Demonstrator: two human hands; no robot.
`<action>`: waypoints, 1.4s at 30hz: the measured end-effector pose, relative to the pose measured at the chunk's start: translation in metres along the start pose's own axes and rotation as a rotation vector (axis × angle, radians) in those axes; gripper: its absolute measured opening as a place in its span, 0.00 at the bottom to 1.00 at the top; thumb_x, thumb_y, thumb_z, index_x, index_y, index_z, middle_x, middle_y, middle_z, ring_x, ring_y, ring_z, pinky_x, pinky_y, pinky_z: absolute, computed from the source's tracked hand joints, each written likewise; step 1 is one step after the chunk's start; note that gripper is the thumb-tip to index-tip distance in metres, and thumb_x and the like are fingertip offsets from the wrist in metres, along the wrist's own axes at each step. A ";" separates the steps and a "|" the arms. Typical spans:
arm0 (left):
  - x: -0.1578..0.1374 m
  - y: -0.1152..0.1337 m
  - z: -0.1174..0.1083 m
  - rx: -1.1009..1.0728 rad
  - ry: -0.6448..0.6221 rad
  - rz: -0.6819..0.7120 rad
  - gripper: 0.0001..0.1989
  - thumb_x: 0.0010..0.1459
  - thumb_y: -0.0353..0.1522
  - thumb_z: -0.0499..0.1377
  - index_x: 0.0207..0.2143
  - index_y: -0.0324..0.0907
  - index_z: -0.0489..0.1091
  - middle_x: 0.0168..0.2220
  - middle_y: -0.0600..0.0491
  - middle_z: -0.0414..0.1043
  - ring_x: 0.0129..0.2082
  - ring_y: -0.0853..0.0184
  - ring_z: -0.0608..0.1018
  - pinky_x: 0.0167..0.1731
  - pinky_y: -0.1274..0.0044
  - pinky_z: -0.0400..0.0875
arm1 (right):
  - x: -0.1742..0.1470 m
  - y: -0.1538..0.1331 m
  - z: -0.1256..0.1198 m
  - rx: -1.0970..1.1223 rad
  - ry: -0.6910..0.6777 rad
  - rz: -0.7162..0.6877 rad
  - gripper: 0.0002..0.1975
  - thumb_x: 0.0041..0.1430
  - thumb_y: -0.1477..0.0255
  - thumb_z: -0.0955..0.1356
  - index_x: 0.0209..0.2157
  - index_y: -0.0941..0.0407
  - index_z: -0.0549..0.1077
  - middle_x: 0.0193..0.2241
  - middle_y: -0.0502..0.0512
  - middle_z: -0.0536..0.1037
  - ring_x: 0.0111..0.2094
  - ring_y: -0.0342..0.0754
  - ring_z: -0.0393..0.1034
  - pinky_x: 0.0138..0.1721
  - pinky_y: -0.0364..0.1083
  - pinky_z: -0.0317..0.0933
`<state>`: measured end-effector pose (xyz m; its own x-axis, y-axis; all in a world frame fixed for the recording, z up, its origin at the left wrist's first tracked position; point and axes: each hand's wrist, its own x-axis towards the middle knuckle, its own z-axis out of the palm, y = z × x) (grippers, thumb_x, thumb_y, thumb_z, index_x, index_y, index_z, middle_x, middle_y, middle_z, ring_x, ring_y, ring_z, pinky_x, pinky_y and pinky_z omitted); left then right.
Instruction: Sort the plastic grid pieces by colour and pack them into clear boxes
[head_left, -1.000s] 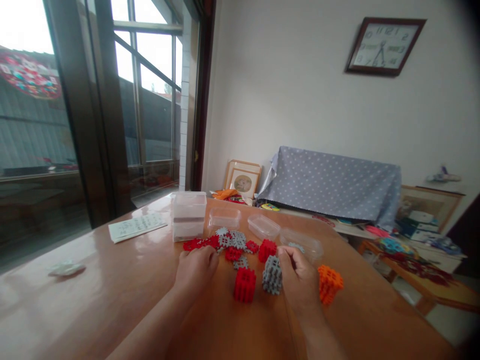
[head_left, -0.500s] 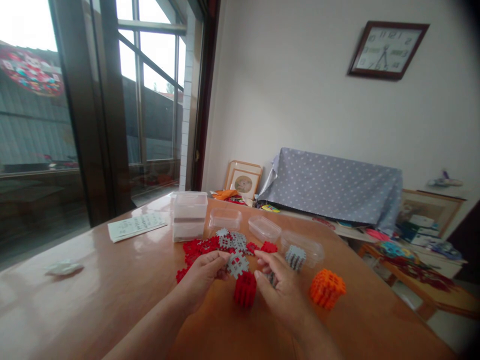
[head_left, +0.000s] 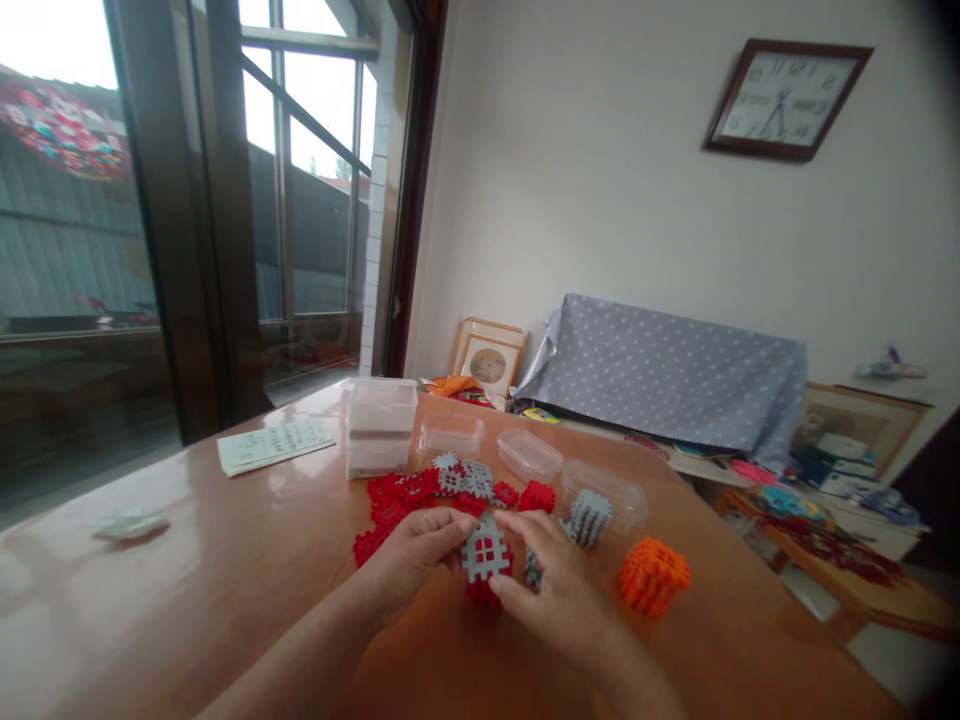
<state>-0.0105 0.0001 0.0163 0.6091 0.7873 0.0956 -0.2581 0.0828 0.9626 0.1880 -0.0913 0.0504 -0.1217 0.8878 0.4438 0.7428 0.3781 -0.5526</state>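
Note:
A grey window-cut interlocking plastic tile (head_left: 486, 548) is pinched in my left hand (head_left: 429, 540), between the thumb and fingertips. It stands tilted up in front of a red tile stack (head_left: 484, 596), covering much of it. On its right side is my right hand (head_left: 551, 570), thumb and index finger spread apart near the tile's upper and lower right corners. The thumb tip seems to touch the tile's edge. Partly hidden behind this hand are more grey tiles (head_left: 533, 568). A loose heap of red tiles (head_left: 386, 500) with grey tiles (head_left: 476, 480) on it lies beyond my left hand.
An orange tile stack (head_left: 654, 577) stands at the right, a grey stack (head_left: 590, 517) and red stack (head_left: 537, 496) farther back. Behind are clear plastic containers (head_left: 529, 455) and a stacked box pair (head_left: 381, 425). Paper (head_left: 277, 444) and a crumpled wrapper (head_left: 129, 525) lie left.
My left hand has brought the grey tile slightly right and down, in front of the red stack. My right hand has moved left, its thumb and index finger now at the tile's edge.

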 end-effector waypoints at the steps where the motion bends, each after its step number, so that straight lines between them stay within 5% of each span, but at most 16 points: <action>1: 0.000 0.000 0.000 -0.010 -0.002 -0.002 0.16 0.61 0.43 0.63 0.32 0.38 0.77 0.28 0.52 0.72 0.27 0.71 0.69 0.31 0.78 0.62 | 0.000 0.000 0.000 -0.002 -0.009 0.000 0.30 0.53 0.74 0.71 0.59 0.46 0.70 0.55 0.55 0.73 0.57 0.55 0.68 0.59 0.54 0.62; 10: -0.001 0.001 0.002 -0.014 0.005 0.002 0.16 0.61 0.43 0.63 0.38 0.38 0.78 0.33 0.50 0.76 0.31 0.69 0.72 0.35 0.76 0.65 | -0.002 0.007 -0.013 -0.012 0.024 0.079 0.23 0.52 0.70 0.72 0.51 0.49 0.74 0.50 0.54 0.74 0.50 0.54 0.71 0.53 0.52 0.65; 18: 0.008 -0.009 -0.008 0.017 0.212 -0.059 0.19 0.59 0.45 0.64 0.40 0.38 0.76 0.33 0.50 0.77 0.32 0.69 0.73 0.37 0.76 0.66 | -0.012 0.073 -0.049 -0.007 0.270 0.305 0.22 0.55 0.61 0.71 0.51 0.53 0.74 0.49 0.58 0.77 0.51 0.57 0.71 0.54 0.55 0.63; 42: 0.011 -0.017 -0.016 0.092 0.233 -0.066 0.17 0.58 0.45 0.64 0.37 0.39 0.74 0.32 0.51 0.77 0.31 0.70 0.72 0.35 0.77 0.64 | -0.017 0.107 -0.038 0.002 0.201 0.363 0.24 0.53 0.59 0.74 0.49 0.54 0.78 0.48 0.59 0.78 0.51 0.58 0.72 0.54 0.55 0.63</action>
<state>-0.0111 0.0171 -0.0031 0.4303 0.9025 -0.0188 -0.1481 0.0911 0.9848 0.2943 -0.0761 0.0103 0.2791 0.8946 0.3489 0.7127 0.0505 -0.6996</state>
